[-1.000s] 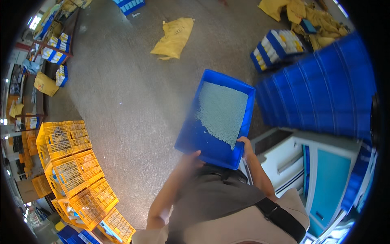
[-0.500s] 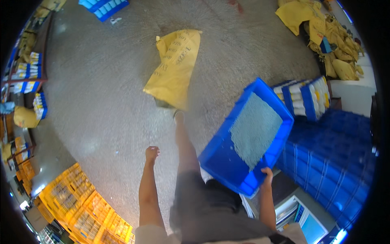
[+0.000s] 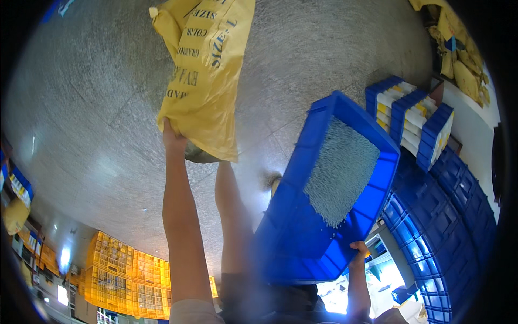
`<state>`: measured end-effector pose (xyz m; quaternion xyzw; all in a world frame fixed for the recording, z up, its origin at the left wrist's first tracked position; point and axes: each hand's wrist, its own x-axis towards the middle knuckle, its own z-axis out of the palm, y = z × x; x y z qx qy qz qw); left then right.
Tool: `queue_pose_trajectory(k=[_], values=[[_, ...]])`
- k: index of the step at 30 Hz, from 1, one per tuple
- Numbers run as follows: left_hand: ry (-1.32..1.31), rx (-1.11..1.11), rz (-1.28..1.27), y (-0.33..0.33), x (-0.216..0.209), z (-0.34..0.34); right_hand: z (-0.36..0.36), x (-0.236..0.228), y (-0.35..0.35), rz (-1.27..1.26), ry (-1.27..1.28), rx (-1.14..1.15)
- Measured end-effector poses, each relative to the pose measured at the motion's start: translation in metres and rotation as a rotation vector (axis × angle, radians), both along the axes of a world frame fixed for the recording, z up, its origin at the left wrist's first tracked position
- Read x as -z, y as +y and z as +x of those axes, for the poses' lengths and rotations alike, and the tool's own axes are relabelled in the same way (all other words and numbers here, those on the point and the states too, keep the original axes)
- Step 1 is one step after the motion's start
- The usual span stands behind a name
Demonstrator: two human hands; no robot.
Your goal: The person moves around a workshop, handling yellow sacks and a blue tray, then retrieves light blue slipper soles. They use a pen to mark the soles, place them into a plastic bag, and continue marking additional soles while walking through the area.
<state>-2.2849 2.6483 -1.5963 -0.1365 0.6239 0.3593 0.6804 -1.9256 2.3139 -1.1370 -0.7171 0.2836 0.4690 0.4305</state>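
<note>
Grey speckled concrete floor [image 3: 97, 108] — yellow crates [image 3: 124, 272], blue crate stacks [image 3: 448, 210]

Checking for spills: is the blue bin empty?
No, the blue bin, held by the right hand, holds a heap of pale pellets.

Left hand [image 3: 174, 141] gripping yellow sack [image 3: 208, 75], right hand [image 3: 360, 252] holding tilted blue crate [image 3: 302, 237] of pale granules [image 3: 341, 171]
</note>
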Motion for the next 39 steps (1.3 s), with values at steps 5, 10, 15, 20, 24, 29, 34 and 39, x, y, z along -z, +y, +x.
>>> queue_pose_trajectory(k=[5, 10, 15, 20, 24, 29, 34, 39], values=[[0.008, 0.366, 0.202, 0.017, -0.161, 0.062, 0.032, -0.049, -0.032, -0.081, 0.042, -0.051], [-0.130, 0.475, 0.193, -0.016, -0.337, 0.146, 0.066, -0.088, -0.074, 0.130, 0.137, -0.065], [-0.082, 1.073, 0.434, -0.090, -0.472, 0.256, 0.116, -0.128, -0.102, 0.239, -0.031, -0.069], [-0.020, 1.050, 0.533, -0.090, -0.485, 0.371, 0.156, -0.157, -0.157, 0.279, -0.075, 0.032], [0.345, 1.483, 1.113, -0.096, -0.453, 0.379, 0.164, -0.148, -0.209, 0.204, -0.147, 0.110], [1.749, 1.547, 1.675, -0.120, -0.438, 0.294, 0.160, -0.141, -0.242, 0.093, -0.151, 0.164], [1.018, 1.534, 0.684, -0.165, -0.374, 0.247, 0.152, -0.144, -0.236, 0.113, -0.102, 0.129], [0.731, 1.475, 0.661, -0.212, -0.316, 0.292, 0.163, -0.137, -0.217, 0.131, -0.095, -0.073]])
